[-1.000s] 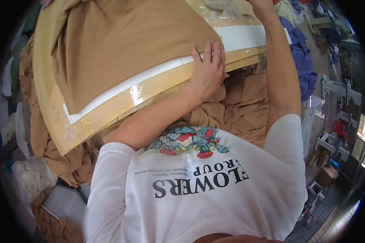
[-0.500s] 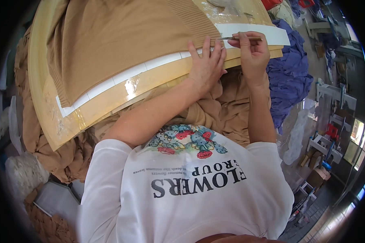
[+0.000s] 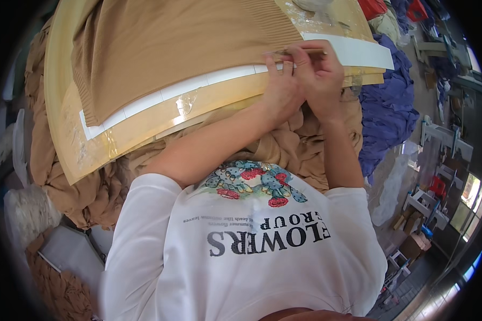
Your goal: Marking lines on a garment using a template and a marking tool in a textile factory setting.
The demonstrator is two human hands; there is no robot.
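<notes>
Yellowish board (image 3: 80, 155), tan knit (image 3: 182, 48) (ribbed), right grip (image 3: 325, 69) — pinching tool (image 3: 318, 51)

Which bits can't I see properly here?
Head view, cut off: the top of the tan knitted garment, by the upper edge.
Head view, too small: the tip of the thin tool in the right hand.
Head view, hidden: whatever lies of the white lined strip under the garment.
</notes>
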